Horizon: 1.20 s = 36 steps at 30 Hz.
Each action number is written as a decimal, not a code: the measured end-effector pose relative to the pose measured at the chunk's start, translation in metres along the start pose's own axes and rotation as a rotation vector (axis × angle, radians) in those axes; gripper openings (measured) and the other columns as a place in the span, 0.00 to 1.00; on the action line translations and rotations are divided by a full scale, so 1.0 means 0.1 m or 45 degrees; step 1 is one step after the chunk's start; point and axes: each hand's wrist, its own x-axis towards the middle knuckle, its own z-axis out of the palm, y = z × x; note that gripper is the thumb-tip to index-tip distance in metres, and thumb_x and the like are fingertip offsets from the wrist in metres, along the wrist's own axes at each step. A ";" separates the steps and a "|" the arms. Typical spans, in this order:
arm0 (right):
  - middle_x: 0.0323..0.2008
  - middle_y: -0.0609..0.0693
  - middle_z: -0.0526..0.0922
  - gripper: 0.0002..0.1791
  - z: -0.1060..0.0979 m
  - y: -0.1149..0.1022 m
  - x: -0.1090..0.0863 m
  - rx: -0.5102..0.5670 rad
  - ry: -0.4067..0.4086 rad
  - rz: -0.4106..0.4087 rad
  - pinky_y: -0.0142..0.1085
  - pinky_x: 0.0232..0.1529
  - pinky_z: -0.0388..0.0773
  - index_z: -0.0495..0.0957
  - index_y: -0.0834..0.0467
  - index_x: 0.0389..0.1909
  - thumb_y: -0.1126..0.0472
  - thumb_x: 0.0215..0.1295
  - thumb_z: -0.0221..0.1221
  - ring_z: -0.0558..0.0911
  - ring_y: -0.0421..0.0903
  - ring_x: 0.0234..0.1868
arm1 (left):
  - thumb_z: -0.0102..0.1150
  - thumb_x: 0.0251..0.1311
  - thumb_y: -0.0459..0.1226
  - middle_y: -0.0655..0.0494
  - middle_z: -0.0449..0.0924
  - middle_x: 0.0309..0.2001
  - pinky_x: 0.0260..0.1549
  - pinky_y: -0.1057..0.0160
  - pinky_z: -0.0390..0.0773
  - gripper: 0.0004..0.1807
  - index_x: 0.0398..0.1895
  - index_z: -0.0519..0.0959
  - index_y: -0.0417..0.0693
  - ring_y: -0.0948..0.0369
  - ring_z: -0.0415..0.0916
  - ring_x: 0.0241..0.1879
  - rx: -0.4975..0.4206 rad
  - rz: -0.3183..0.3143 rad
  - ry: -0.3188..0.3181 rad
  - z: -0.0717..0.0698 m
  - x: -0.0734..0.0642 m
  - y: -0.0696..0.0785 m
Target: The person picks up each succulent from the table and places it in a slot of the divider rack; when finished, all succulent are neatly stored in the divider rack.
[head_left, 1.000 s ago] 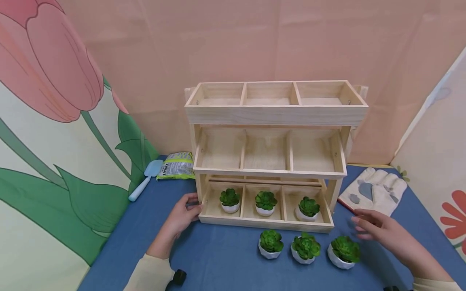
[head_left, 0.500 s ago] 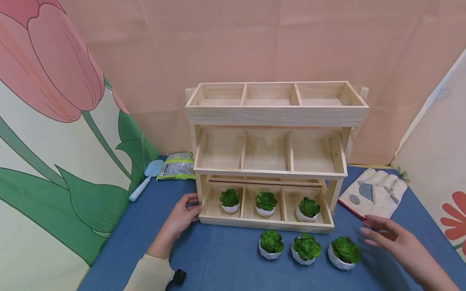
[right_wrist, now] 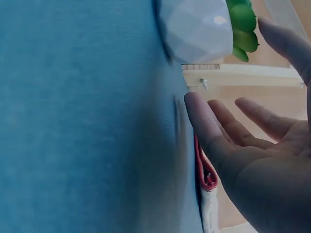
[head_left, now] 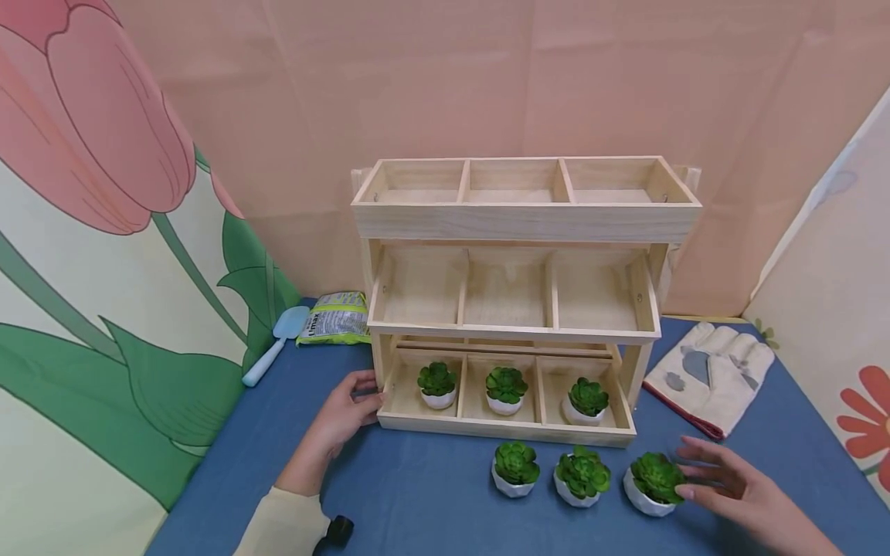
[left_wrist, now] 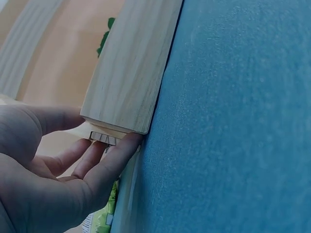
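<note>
Three tiers make up the pale wooden plant shelf (head_left: 528, 221), each split into three compartments. My left hand (head_left: 351, 405) holds its bottom tray at the left end, thumb and fingertips at the corner (left_wrist: 114, 124) in the left wrist view. Potted succulents (head_left: 504, 386) sit in all three bottom compartments. Three more stand in a row on the blue cloth before the shelf. My right hand (head_left: 726, 483) is beside the rightmost succulent (head_left: 653, 480), fingers spread, thumb overlapping its leaves in the head view. In the right wrist view, its faceted white pot (right_wrist: 197, 29) lies beyond my parted fingers.
A cream work glove (head_left: 712, 374) with a red cuff lies right of the shelf. To the left are a light blue trowel (head_left: 280, 344) and a green-and-white packet (head_left: 336, 318). Printed fabric walls (head_left: 445, 85) close off the back and sides.
My right hand drew back from beside the glove, then came down and left to the rightmost succulent. My left hand stays at the shelf's corner, and the pots have not moved.
</note>
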 end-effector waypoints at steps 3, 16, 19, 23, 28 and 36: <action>0.80 0.76 0.56 0.51 0.04 0.02 0.01 -0.006 0.000 0.009 0.51 0.60 0.87 0.46 0.68 0.83 0.45 0.77 0.63 0.79 0.65 0.69 | 0.61 0.75 0.34 0.34 0.69 0.71 0.56 0.45 0.89 0.33 0.80 0.63 0.41 0.39 0.77 0.68 -0.039 -0.020 -0.012 -0.02 0.01 -0.01; 0.82 0.74 0.53 0.51 0.06 0.07 -0.03 0.080 -0.074 0.024 0.50 0.63 0.86 0.45 0.66 0.85 0.46 0.78 0.62 0.74 0.68 0.73 | 0.65 0.73 0.34 0.38 0.69 0.72 0.61 0.43 0.87 0.35 0.81 0.67 0.50 0.41 0.76 0.69 -0.216 -0.116 -0.003 -0.05 0.05 -0.06; 0.82 0.75 0.51 0.49 0.05 0.09 -0.04 0.105 -0.136 -0.015 0.48 0.62 0.86 0.45 0.67 0.85 0.50 0.78 0.62 0.73 0.68 0.73 | 0.65 0.73 0.35 0.36 0.68 0.72 0.60 0.43 0.87 0.36 0.81 0.66 0.48 0.40 0.78 0.69 -0.215 -0.105 -0.003 -0.04 0.04 -0.06; 0.83 0.75 0.50 0.49 0.06 0.10 -0.05 0.112 -0.178 -0.034 0.45 0.61 0.87 0.45 0.67 0.85 0.51 0.78 0.63 0.74 0.68 0.73 | 0.65 0.73 0.34 0.35 0.68 0.72 0.60 0.43 0.87 0.36 0.81 0.66 0.48 0.39 0.78 0.68 -0.219 -0.101 0.000 -0.03 0.04 -0.05; 0.82 0.77 0.51 0.48 0.05 0.10 -0.05 0.104 -0.218 -0.041 0.48 0.61 0.87 0.44 0.67 0.85 0.52 0.79 0.61 0.76 0.64 0.71 | 0.65 0.72 0.33 0.37 0.69 0.72 0.61 0.43 0.87 0.35 0.81 0.68 0.50 0.39 0.76 0.70 -0.227 -0.111 0.010 -0.03 0.05 -0.04; 0.80 0.77 0.54 0.47 0.06 0.14 -0.03 0.111 -0.247 -0.062 0.52 0.62 0.87 0.45 0.68 0.85 0.53 0.80 0.61 0.78 0.62 0.69 | 0.65 0.72 0.33 0.38 0.69 0.72 0.61 0.42 0.86 0.34 0.80 0.69 0.50 0.39 0.75 0.70 -0.212 -0.118 0.010 -0.05 0.02 -0.04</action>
